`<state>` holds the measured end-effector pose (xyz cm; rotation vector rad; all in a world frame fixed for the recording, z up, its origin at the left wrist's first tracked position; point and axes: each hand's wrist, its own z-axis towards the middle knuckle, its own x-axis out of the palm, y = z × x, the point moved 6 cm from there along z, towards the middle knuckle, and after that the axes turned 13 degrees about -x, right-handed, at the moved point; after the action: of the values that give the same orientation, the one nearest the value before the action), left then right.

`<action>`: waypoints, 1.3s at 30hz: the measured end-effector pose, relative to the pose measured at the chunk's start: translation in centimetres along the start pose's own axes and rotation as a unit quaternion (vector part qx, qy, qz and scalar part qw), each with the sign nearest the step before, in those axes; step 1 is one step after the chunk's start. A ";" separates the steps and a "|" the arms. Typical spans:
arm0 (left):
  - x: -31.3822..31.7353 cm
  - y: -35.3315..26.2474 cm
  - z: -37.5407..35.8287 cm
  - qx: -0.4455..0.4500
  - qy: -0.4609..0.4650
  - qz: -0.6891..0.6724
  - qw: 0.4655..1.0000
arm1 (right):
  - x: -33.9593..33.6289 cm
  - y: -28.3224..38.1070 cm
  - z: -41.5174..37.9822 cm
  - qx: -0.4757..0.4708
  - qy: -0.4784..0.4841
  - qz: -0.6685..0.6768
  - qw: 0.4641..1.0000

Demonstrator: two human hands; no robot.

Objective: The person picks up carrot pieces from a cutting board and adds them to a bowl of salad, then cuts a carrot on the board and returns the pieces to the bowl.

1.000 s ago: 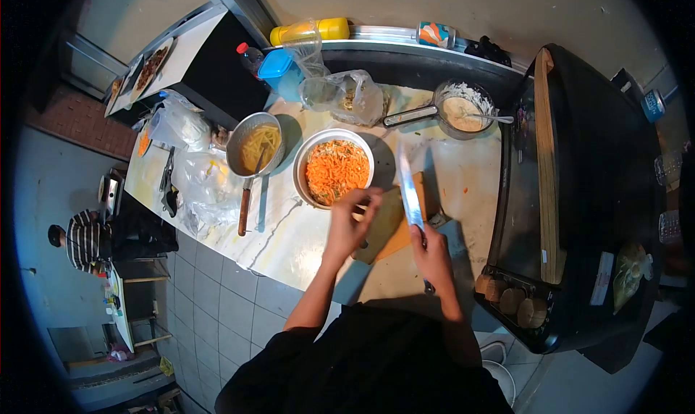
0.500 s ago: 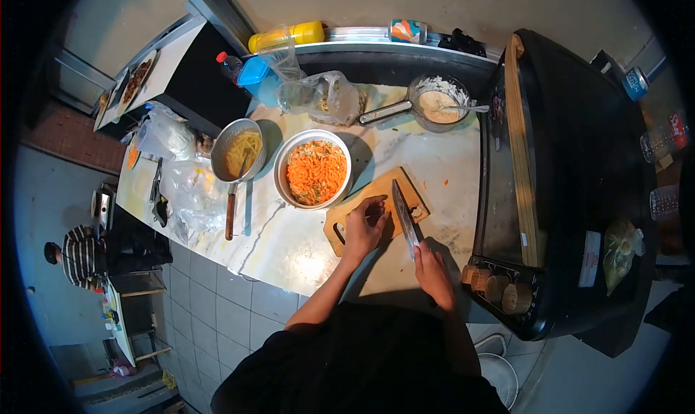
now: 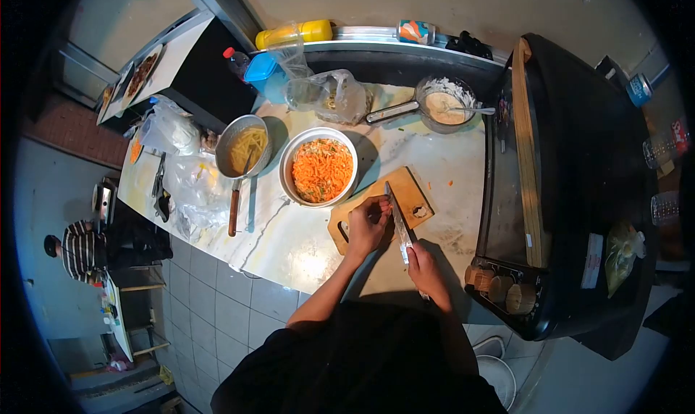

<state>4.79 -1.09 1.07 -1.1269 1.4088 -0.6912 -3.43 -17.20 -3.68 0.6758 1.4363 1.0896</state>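
My right hand (image 3: 426, 270) is wrapped round the handle of a kitchen knife (image 3: 399, 222), whose blade points away from me over a wooden cutting board (image 3: 411, 189). Close against the blade, my left hand (image 3: 368, 224) has its fingers curled and pinched together. Whatever lies between those fingertips is too small or hidden to name. A small pale scrap (image 3: 419, 212) rests at the board's right end. Just beyond the board stands a white pot (image 3: 285, 185) filled with shredded orange carrot (image 3: 320, 169).
Left of the pot are a saucepan (image 3: 224, 140) of yellow strips and several plastic bags (image 3: 192, 193). At the back stands a pan (image 3: 443, 128) with pale batter and a spoon. A large black appliance (image 3: 579, 175) borders the right side. A person (image 3: 90, 251) is at far left.
My right hand has shifted slightly left, bringing the knife beside my left fingertips. My left fingers have drawn closer together near the blade. The whole view has moved a little.
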 end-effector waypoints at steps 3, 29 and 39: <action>-0.9 -1.4 -0.5 -0.019 -0.012 -0.018 1.000 | -0.3 1.1 0.3 -0.028 0.010 -0.003 1.000; -15.8 -3.2 5.4 0.059 -0.024 0.073 0.995 | 0.6 9.1 11.1 -0.053 0.050 -0.073 0.995; -9.5 -1.5 7.8 0.060 0.018 0.421 0.905 | -0.2 7.4 10.1 0.008 0.052 -0.009 0.999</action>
<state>11.66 8.56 4.80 -0.3215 1.6701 -0.1621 5.04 -11.99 3.89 0.6250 1.5377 1.1140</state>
